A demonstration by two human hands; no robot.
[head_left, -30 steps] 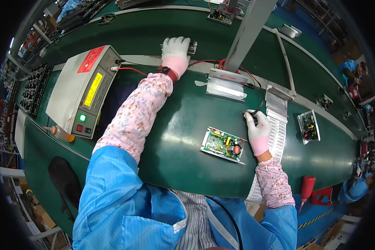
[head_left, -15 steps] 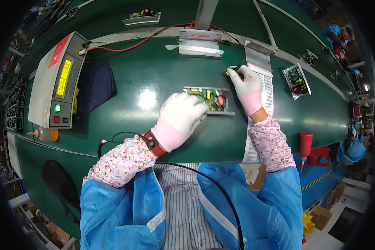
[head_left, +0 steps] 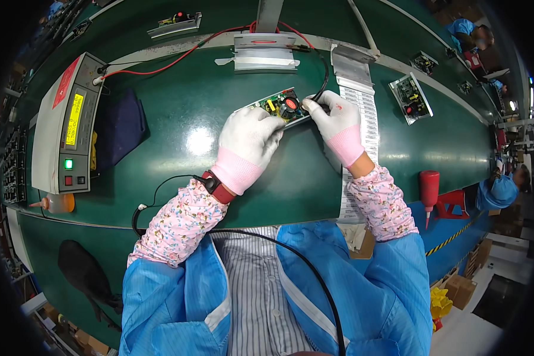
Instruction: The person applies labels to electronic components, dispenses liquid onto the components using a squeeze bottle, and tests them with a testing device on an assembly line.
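Note:
My left hand (head_left: 250, 135), in a white and pink glove, grips the left end of a circuit board (head_left: 277, 108) seated in a metal channel. The board lies tilted, its right end farther from me, with a round red-topped part near that end. My right hand (head_left: 334, 118), gloved alike, pinches the end of a black cable (head_left: 326, 74) against the board's right end. The cable runs up to a red wire at the metal post. Fingertips hide whether the cable's tip touches the board.
A test meter (head_left: 69, 127) with a lit yellow display stands left, beside a dark blue cloth (head_left: 121, 127). A metal bracket (head_left: 266, 52) is at the back. A label strip (head_left: 358, 118) runs down the right. Another board (head_left: 410, 98) and a red bottle (head_left: 429, 193) lie farther right.
My right hand has moved left with the cable to the board's right end. The board has turned from level to tilted under my left hand. The meter's display reading differs.

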